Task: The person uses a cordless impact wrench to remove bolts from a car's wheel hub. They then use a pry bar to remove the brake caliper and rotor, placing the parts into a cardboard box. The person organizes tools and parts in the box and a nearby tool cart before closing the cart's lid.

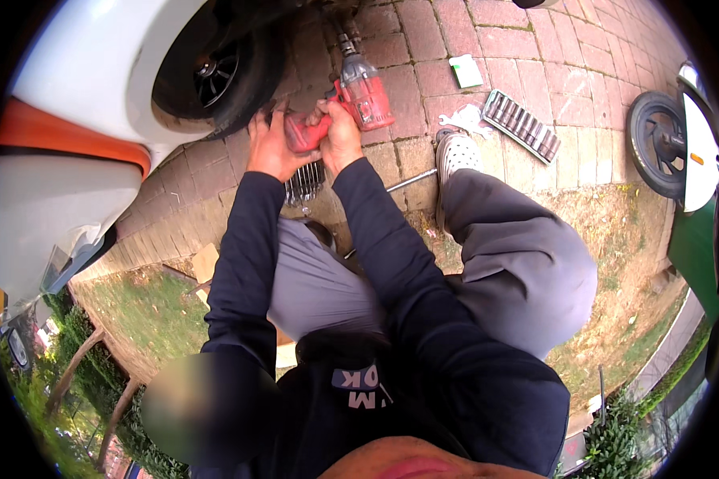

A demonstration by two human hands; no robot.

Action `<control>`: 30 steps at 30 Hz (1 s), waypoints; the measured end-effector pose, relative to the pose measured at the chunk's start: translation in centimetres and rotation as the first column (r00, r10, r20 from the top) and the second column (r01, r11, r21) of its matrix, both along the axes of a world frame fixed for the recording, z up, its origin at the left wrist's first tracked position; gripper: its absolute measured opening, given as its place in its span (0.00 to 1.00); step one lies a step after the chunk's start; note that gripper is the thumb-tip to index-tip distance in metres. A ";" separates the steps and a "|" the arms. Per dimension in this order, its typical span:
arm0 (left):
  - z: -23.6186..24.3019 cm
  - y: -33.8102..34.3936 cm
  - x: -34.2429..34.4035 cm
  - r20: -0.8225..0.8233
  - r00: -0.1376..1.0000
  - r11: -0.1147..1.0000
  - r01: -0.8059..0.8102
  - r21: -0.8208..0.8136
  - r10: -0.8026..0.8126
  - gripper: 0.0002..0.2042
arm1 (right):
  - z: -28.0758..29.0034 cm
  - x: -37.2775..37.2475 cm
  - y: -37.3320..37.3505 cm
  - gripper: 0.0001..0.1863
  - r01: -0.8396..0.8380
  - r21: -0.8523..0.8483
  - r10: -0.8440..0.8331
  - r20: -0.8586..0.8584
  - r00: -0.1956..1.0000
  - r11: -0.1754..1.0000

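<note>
A red and grey cordless impact wrench [365,97] is in both my hands, its nose pointing away from me toward a metal part at the top of the view. My right hand [341,134] wraps round its handle. At the base of the handle, by the red battery end, my left hand [273,149] holds on, fingers close to the tyre. A black wheel [216,77] stands just left of the tool under a white body panel. Below my hands, a row of metal spanners [303,185] lies on the paving, partly hidden by my wrists.
To the right lie a tray of dark sockets [521,125], a small white and green box [465,72] and a crumpled clear plastic wrapper [473,120]. A metal bar [411,180] rests beside my shoe [458,152]. Another wheel [657,145] stands at the far right.
</note>
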State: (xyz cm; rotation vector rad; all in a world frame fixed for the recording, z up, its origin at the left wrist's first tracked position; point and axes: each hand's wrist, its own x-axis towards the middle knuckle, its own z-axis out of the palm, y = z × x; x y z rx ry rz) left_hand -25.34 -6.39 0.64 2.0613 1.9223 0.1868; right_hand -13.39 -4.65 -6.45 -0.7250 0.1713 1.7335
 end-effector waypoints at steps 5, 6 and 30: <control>-1.3 -2.1 -0.9 0.050 0.998 0.938 -0.027 -0.345 0.047 0.58 | -0.6 2.5 -2.0 0.04 -0.040 0.022 0.021 0.545 0.838 0.999; -1.4 -2.4 -1.1 0.058 0.996 0.920 -0.037 -0.391 0.064 0.58 | -1.4 2.9 -2.5 0.04 -0.064 0.019 0.043 0.550 0.834 0.998; -2.2 -1.5 -1.8 0.025 0.994 0.924 -0.092 -0.371 0.108 0.59 | -2.4 -0.8 -0.4 0.06 -0.007 -0.055 0.015 0.151 0.988 0.998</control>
